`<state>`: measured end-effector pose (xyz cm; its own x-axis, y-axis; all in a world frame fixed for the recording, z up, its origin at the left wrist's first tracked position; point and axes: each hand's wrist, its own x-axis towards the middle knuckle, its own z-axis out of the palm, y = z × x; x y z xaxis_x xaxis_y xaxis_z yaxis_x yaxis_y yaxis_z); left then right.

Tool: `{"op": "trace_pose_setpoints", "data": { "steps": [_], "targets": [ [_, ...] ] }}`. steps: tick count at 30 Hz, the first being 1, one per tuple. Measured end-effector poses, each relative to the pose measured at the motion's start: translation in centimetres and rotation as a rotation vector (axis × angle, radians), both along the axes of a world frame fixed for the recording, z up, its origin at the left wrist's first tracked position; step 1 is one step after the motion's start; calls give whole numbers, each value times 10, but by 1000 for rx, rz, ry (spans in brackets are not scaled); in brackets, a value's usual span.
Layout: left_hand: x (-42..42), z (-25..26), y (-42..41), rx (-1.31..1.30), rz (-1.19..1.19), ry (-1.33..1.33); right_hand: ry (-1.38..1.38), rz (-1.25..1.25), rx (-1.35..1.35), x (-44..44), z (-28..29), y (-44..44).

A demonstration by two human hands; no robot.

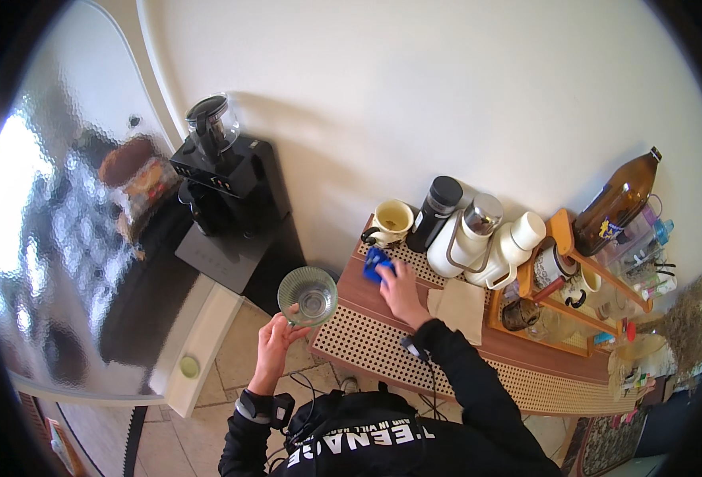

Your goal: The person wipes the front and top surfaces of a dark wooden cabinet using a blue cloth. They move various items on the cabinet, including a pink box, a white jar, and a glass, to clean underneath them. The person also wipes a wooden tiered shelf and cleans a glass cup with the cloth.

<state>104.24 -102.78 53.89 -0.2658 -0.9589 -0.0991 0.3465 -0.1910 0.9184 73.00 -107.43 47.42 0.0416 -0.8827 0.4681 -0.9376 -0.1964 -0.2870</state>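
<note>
My left hand (276, 349) grips a ribbed clear glass cup (308, 292) near its lower side, held in the air left of the sideboard. I look down into the cup, and no contents show in it. My right hand (403, 292) has its fingers on a small blue packet or cloth (376, 265); which of the two cannot be told. This blue thing is at the left end of the wooden sideboard top (354, 286). Just behind it stands a cream mug (393, 220) with a dark-tipped handle and pale liquid inside. A beige cloth or paper sheet (457, 307) lies right of my hand.
Behind are a black tumbler (435, 214), a white kettle-like flask (461, 244) and a white jug (509, 250). A wooden rack (565, 298) with mugs and a brown bottle (619, 203) stand right. Left are a black drink machine (238, 208) and a large mirror-like panel (82, 286).
</note>
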Motion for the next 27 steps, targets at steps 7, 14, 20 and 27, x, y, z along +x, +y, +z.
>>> {"op": "trace_pose_setpoints", "data": {
  "steps": [7,14,20,27],
  "targets": [
    [-37,2,-8,57,-73,50,-122,421,95,89,-21,44],
    [-82,-32,-45,99,-174,70,0,492,178,29,6,129],
    [-153,-47,-59,103,-264,9,-53,302,171,31,-5,157],
    [-208,-84,-76,82,-289,76,-45,321,265,-6,0,246]
  ]
}}
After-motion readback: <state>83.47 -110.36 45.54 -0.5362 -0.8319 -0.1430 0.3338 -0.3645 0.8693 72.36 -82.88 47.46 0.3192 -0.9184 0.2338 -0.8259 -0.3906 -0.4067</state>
